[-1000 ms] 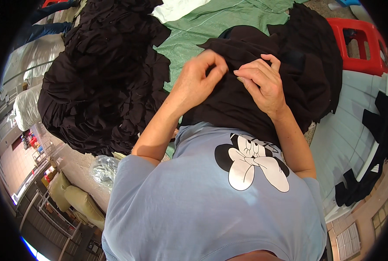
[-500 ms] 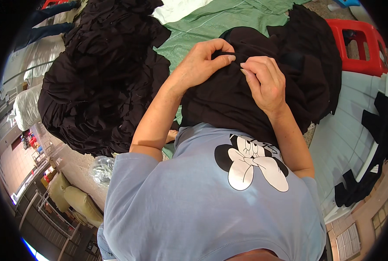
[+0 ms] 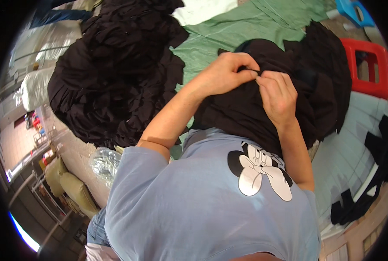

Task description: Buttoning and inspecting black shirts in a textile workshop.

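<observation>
A dark cloth garment lies bunched over my lap and spreads forward onto the green sheet. My left hand pinches a narrow folded edge of it between thumb and forefinger. Right beside that edge, my right hand has its thumb and fingertips pressed together, meeting the left fingertips. Whatever the right fingers pinch is too small or hidden to make out. More dark cloth is heaped to the right of my hands, running on from the lap.
A tall pile of dark cloth pieces rises on the left. The green sheet covers the floor ahead. At right stand a red plastic stool and a pale table with dark pieces. A clear plastic bag lies at lower left.
My hands have come together; the gap between their fingertips has closed at the cloth edge. The whole view has shifted, so things sit a little lower and further right.
</observation>
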Demonstrator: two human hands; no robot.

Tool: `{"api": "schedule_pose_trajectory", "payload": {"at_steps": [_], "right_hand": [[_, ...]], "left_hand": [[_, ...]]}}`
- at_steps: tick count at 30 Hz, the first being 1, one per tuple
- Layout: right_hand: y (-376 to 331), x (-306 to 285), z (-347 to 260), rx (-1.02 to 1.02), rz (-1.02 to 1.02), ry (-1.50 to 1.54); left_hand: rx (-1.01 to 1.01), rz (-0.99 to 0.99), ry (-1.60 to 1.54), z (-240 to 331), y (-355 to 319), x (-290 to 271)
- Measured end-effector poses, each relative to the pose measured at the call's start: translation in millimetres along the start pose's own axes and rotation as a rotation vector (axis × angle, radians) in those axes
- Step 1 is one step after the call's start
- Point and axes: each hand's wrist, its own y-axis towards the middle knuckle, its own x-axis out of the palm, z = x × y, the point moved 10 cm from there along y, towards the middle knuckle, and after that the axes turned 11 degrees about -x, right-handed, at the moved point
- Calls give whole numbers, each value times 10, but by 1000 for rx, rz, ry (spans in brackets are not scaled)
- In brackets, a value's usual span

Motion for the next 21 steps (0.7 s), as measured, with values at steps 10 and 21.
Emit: {"api": "schedule_pose_trajectory", "payload": {"at_steps": [10,21], "right_hand": [[-180,6,288,402,144,371],[-238,136,332,422,-78,316]], "left_hand": [[220,-3,230,355,-98,124],[-59,-33,113,2,-24,124]]}}
